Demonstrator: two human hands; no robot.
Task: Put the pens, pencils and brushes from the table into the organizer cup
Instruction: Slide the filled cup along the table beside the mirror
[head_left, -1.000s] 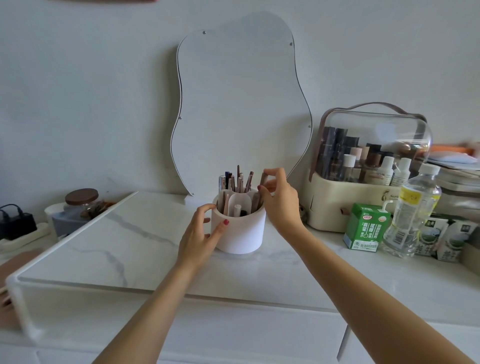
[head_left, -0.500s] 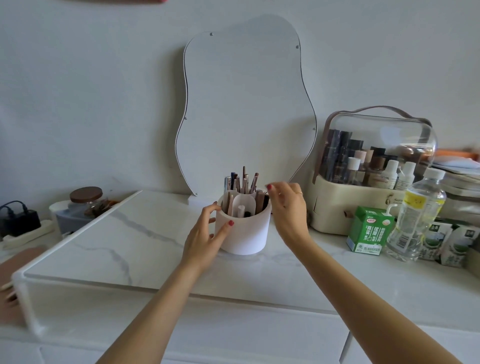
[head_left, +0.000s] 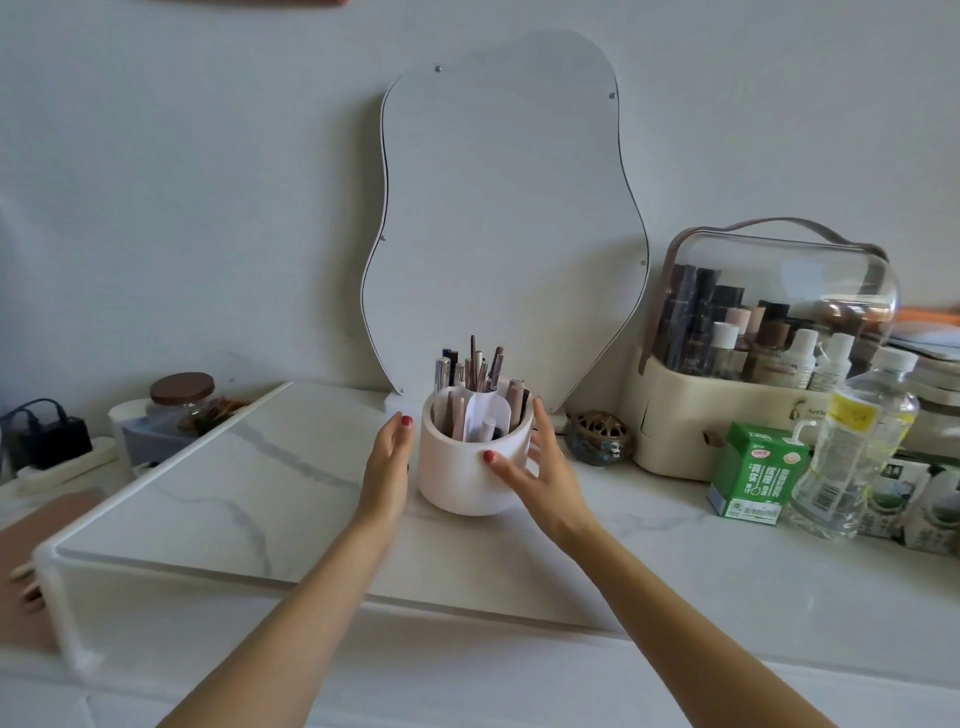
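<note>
I had both hands at the organizer cup (head_left: 475, 470), which stood upright on the marble worktop (head_left: 218, 499), just in front of the wavy mirror (head_left: 501, 218). My left hand (head_left: 387, 467) sat at the cup's 9 o'clock, fingers straight and together, flat alongside the wall; touching or a hair off, I couldn't tell. My right hand (head_left: 540, 470) was at 3 o'clock, fingers spread and wrapped round the wall, thumb pressed on the front face. The pens, pencils and brushes (head_left: 475, 371) stood inside the cup's compartments, tips poking above the rim, most bunched at the back. At the cup's 3 o'clock, near my right hand, sat a small brass-look bowl (head_left: 597, 436); further right a clear-lidded cosmetics case (head_left: 769, 338), a green carton (head_left: 756, 475) and a clear water bottle (head_left: 857, 441). Off at 9 o'clock, well apart, a brown-lidded jar (head_left: 182, 400) and a black charger (head_left: 49, 439).
</note>
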